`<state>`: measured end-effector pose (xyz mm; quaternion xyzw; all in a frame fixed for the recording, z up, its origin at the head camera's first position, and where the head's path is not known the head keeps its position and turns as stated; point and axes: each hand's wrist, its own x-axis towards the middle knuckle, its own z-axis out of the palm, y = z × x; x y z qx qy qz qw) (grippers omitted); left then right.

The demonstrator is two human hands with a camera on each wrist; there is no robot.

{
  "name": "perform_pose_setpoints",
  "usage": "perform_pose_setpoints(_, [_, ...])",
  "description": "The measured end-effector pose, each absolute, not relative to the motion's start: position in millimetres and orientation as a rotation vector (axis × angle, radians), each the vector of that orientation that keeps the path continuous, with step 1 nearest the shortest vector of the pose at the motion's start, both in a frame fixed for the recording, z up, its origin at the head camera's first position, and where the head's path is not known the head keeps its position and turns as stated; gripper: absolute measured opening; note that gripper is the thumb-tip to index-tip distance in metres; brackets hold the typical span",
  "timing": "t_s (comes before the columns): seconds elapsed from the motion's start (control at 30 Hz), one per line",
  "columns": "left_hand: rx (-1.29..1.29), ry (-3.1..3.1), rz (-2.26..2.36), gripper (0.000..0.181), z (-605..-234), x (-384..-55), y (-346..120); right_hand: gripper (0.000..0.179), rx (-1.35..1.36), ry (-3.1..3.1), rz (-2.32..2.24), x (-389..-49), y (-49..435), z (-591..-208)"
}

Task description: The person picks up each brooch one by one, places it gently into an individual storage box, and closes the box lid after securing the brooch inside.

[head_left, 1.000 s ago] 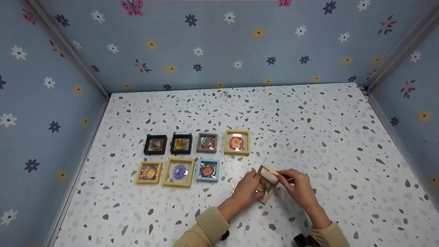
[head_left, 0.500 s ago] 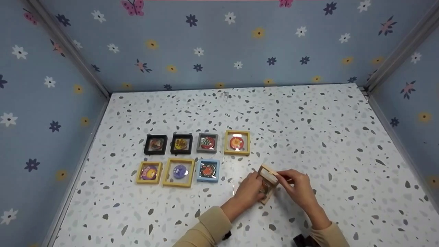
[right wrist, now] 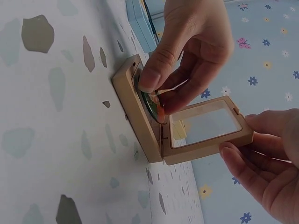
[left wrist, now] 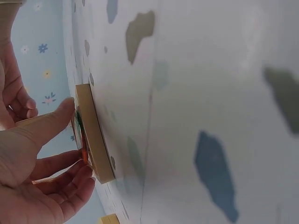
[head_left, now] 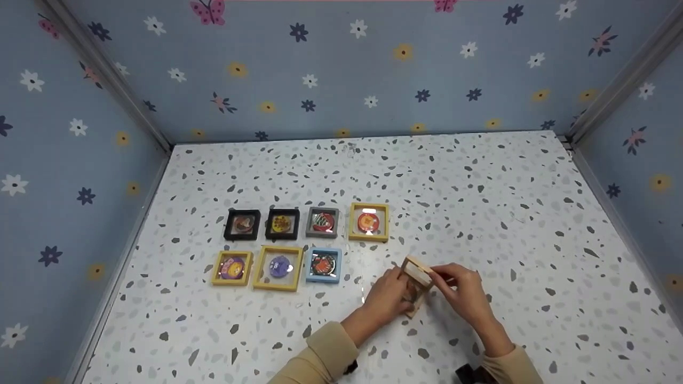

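A light-brown hinged display frame (right wrist: 133, 105) stands open on the speckled table, its base flat and its clear-windowed lid (right wrist: 201, 150) swung up. My left hand (head_left: 385, 295) reaches over the base and pinches a round, glossy badge (right wrist: 152, 106) between thumb and fingers. The badge sits tilted at the base; in the left wrist view its edge (left wrist: 82, 140) shows green and red. My right hand (head_left: 463, 290) grips the raised lid by its outer edge with thumb and fingers. From the head view the badge is mostly hidden by the left hand.
Left of my hands, several closed display frames with round badges lie in two rows. The nearest are a blue frame (head_left: 323, 265) and a yellow frame (head_left: 368, 222). Flower-patterned walls (head_left: 341, 64) border the table's back and sides.
My left hand has shifted slightly to the right over the base, covering more of the badge. The right hand and the lid have stayed in place.
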<state>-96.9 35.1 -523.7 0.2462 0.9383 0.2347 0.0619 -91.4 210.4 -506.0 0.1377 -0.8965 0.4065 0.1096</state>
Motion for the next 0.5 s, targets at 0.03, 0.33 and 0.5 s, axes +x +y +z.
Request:
perform_pose_setpoints(0.03, [0.736,2.836,0.715,0.049,-523,-96,34,0.011,0.402,-2.638,1.195,-91,210,-506])
perform_pose_setpoints(0.33, [0.730,2.876,0.665,0.055,-518,-93,21,0.009,0.384,-2.649,1.199,-93,210,-506])
perform_pose_setpoints(0.5, [0.756,2.872,0.643,0.060,-520,-91,13,0.009,0.386,-2.654,1.178,-93,210,-506])
